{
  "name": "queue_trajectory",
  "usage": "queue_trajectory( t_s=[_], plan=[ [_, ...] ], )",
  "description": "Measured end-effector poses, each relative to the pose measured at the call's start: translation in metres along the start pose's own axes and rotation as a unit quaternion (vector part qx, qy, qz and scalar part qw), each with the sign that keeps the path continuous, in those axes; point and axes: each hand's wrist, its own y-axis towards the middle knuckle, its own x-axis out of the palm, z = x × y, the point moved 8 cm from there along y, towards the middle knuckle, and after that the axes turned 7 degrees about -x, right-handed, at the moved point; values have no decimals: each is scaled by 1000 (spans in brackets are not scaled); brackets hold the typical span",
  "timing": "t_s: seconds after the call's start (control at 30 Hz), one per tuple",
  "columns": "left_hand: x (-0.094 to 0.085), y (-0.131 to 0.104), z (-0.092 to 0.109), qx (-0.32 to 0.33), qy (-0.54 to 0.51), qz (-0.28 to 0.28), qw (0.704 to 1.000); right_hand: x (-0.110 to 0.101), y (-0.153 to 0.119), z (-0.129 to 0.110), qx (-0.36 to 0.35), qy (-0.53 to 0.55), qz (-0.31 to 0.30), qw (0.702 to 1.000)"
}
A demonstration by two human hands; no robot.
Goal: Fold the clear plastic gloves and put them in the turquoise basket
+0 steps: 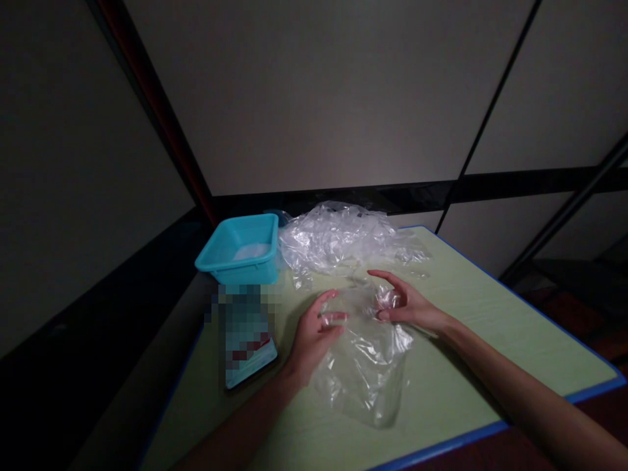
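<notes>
A clear plastic bag (366,366) lies crinkled on the pale green table, between and below my two hands. At its upper left edge is my left hand (316,333), fingers apart and slightly curled, the fingertips against the film. My right hand (405,306) is at the bag's upper right; its index finger stretches out above the thumb in a wide curve, with some of the clear film between them. Neither hand is closed around the bag.
Behind the bag, a heap of clear plastic bags (338,239) lies at the table's back edge. A turquoise basin (240,265) with something whitish inside stands at the back left. A flat, partly pixelated object (252,366) lies left of my left hand. The table (490,333) has blue edging.
</notes>
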Motion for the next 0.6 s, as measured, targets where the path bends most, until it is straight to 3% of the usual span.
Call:
queue_trajectory(
  t_s=[0.2, 0.37, 0.43, 0.5, 0.53, 0.6],
  plan=[
    [-2, 7, -2, 42, 51, 16, 998, -18, 1, 1, 18, -75, 30, 997],
    [-12, -9, 14, 147, 137, 105, 974, -28, 1, 2, 2, -83, 56, 995],
    [1, -28, 32, 259, 235, 90, 932, -26, 2, 3, -1, -80, 53, 995],
    [28, -52, 44, 373, 347, 21, 860, -20, 3, 4, -4, -74, 46, 996],
    [40, -62, 45, 402, 388, -19, 829, -18, 3, 4, -6, -71, 45, 996],
    [62, -72, 38, 399, 452, -110, 790, -14, 3, 2, -12, -68, 45, 997]
  ],
)
